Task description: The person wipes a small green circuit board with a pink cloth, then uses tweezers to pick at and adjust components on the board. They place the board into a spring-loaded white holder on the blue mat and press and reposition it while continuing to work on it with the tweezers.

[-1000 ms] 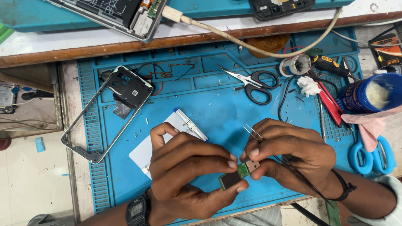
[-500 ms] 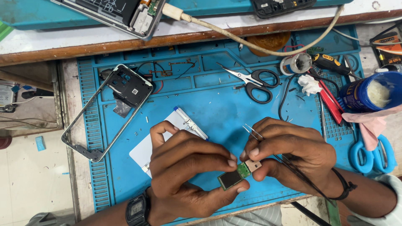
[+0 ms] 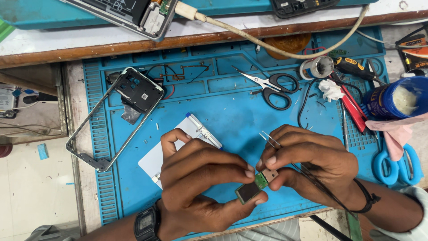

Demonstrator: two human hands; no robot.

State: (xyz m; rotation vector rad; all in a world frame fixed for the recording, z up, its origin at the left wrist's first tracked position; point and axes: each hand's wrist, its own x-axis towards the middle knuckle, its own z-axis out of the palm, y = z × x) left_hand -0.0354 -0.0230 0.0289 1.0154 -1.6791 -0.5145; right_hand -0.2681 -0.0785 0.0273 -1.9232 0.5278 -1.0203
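We hold a small module (image 3: 249, 191) between both hands, low over the front edge of the blue mat (image 3: 223, 116). Our left hand (image 3: 200, 187) pinches its dark square end between thumb below and fingertips above, so the piece sits steady and its face tilts up toward us. Our right hand (image 3: 312, 167) pinches the other end, where a green board (image 3: 261, 180) and a pale tab (image 3: 270, 174) stick out; thumb and forefinger meet right at that joint, probably because it is the part being worked. The same hand also has tweezers (image 3: 269, 138) tucked under its fingers, tips pointing up and away from the module, parked yet ready without being set down.

The module hangs just above the mat and not on it, so both ends stay reachable.

A white card (image 3: 154, 163) lies under the left hand. A phone frame (image 3: 118, 116) rests at the mat's left, black scissors (image 3: 274, 87) toward the back, and a solder spool (image 3: 317, 68), red tool (image 3: 354, 109), blue tub (image 3: 394, 100) and blue scissors (image 3: 397, 165) crowd the right side, all within reach. A cable (image 3: 276, 47) runs along the counter (image 3: 89, 42) behind.
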